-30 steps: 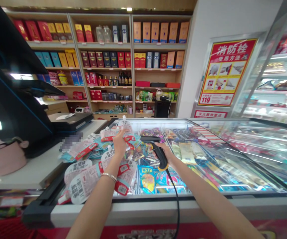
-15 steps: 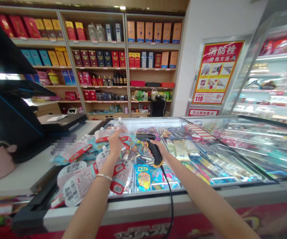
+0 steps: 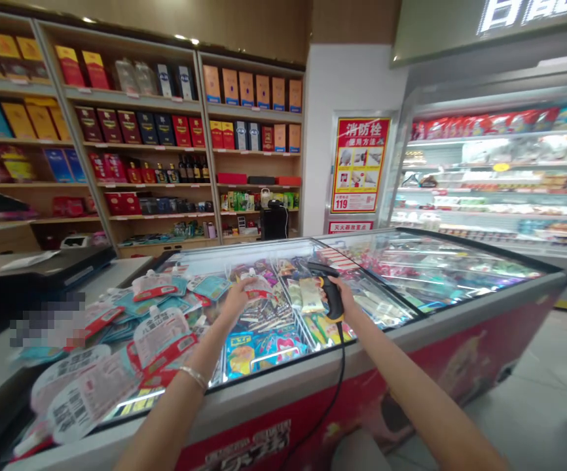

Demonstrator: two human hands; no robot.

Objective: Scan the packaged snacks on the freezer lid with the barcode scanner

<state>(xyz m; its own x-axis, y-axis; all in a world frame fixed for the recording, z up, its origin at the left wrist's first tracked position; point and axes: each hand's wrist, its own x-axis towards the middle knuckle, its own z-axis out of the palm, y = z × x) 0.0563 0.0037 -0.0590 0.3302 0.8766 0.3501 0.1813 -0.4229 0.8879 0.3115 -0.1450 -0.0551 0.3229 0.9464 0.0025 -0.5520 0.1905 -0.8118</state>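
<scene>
My left hand (image 3: pixel 238 293) is closed on a spouted drink pouch (image 3: pixel 262 288), white with a red lower edge, held above the freezer's glass top. To its right, my right hand (image 3: pixel 346 298) is wrapped round the handle of a black and yellow barcode scanner (image 3: pixel 333 302). The scanner's head points left toward the pouch, and its cable hangs down over the freezer's front. Left of my left hand, several more spouted pouches (image 3: pixel 163 333) lie piled on the glass, some white and red, others with light blue sides (image 3: pixel 131 307).
Under the glass of the chest freezer (image 3: pixel 258 392) lie colourful packaged goods. A counter (image 3: pixel 141 265) with a black device (image 3: pixel 42 268) adjoins on the left. Shelves of boxes (image 3: pixel 160 127) stand behind, and an open display fridge (image 3: pixel 499 190) is at the right.
My view has turned right. My left hand has carried a pouch off the pile to the right, over the glass. The scanner stays in my right hand, which has also moved right along the freezer.
</scene>
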